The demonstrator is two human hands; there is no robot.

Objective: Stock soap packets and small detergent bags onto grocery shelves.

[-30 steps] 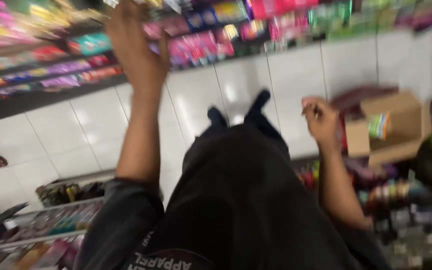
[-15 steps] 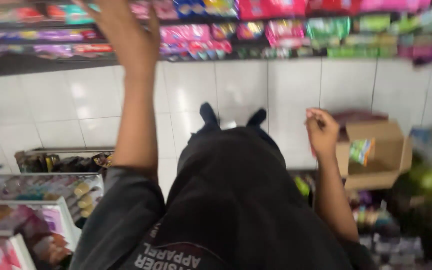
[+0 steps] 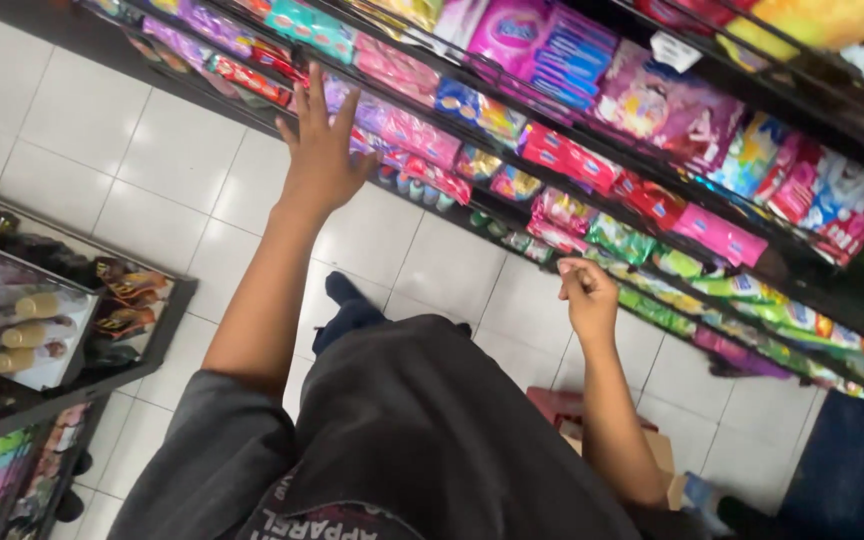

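1. Reaching up toward 11 o'clock, the left hand (image 3: 320,150) is spread flat with all its fingers (image 3: 316,92) splayed wide and straight, holding nothing; its fingertips lie against or just in front of the shelf packets, and contact cannot be told for sure.
2. Nearest that hand are glossy pink packets (image 3: 407,130), soft crinkled plastic pouches standing in a row behind a thin black wire rail (image 3: 512,150).
3. The right hand (image 3: 587,295), at about 2 o'clock from the body, is curled into a loose fist with the fingers folded in; whether something small sits inside the curl cannot be told.
4. Just beyond that fist, at 1 o'clock, are shiny green sachets (image 3: 622,238) and flat red packs (image 3: 564,160), packed edge to edge.
5. The shelving (image 3: 832,140) is dark metal, running diagonally from 10 o'clock to 4 o'clock, crammed with bright foil and plastic wrappers.
6. The floor (image 3: 112,160) is smooth white square tile with a faint sheen.
7. At 8 o'clock stands a low dark rack (image 3: 167,320) holding small cylindrical bottles (image 3: 32,305) with pale bodies.
8. At 5 o'clock, a brown cardboard box (image 3: 658,452) shows behind the right forearm.
9. The person wears a dark grey matte cotton shirt (image 3: 422,440).
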